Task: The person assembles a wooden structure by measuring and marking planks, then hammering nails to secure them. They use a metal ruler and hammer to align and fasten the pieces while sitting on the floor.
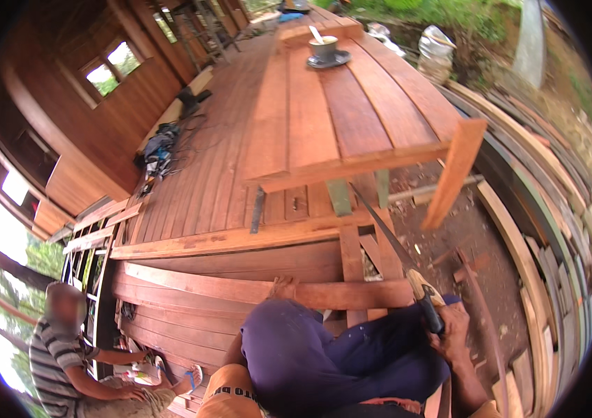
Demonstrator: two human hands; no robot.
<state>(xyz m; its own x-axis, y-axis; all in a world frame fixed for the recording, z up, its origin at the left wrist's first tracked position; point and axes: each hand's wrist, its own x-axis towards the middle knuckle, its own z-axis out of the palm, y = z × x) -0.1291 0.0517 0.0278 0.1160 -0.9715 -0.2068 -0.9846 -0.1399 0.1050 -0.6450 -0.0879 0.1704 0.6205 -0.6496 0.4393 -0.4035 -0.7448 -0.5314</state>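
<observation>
A long reddish wooden plank [352,295] lies across in front of my knees. My left hand [284,287] grips it near its middle, with the fingers over its far edge. In my right hand [453,322] is a handsaw [427,298] with a tan and black handle. Its long thin blade points away from me, up past the plank's right end toward the table. Whether the teeth touch the plank, I cannot tell. My bent legs in dark blue trousers partly hide the plank's near side.
A wooden table [308,118] stands ahead, with a cup [323,47] on a saucer. Tools and cables [162,150] lie on the deck at left. Another person [66,355] sits at lower left. Stacked timber [519,230] lines the right side.
</observation>
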